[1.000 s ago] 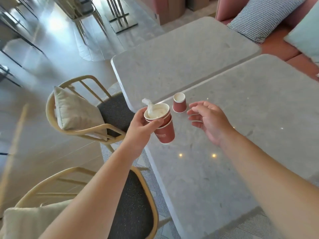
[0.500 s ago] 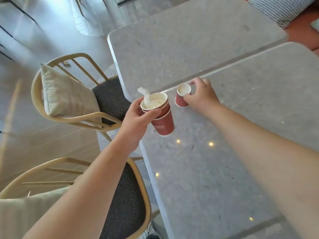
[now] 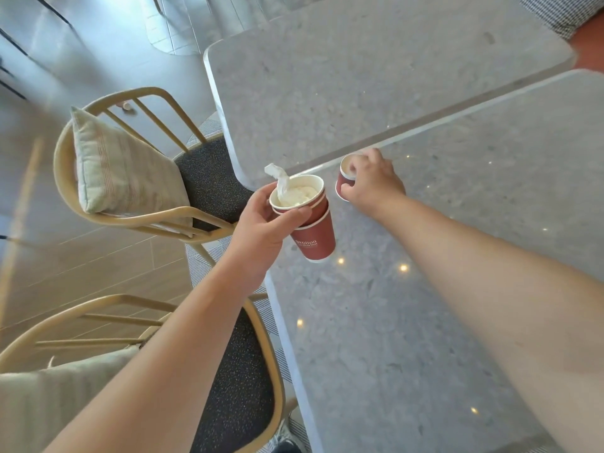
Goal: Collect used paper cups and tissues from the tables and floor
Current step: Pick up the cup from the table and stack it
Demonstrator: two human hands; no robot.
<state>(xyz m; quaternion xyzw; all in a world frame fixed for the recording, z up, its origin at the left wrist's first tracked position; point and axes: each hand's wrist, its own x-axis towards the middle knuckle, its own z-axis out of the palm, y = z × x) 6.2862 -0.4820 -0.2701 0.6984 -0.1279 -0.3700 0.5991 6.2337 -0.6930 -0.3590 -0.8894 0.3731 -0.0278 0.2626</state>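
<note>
My right hand [image 3: 372,183] has now curled round the small red paper cup [image 3: 343,184], while my left hand [image 3: 261,230] grips the stacked cups [image 3: 312,230] (tissue [image 3: 287,191] inside) near, ready for nesting.

A single head-worn camera looks steeply down and forward from close above both forearms; the left hand [image 3: 261,223] and right hand [image 3: 372,184] sit near frame centre.
</note>
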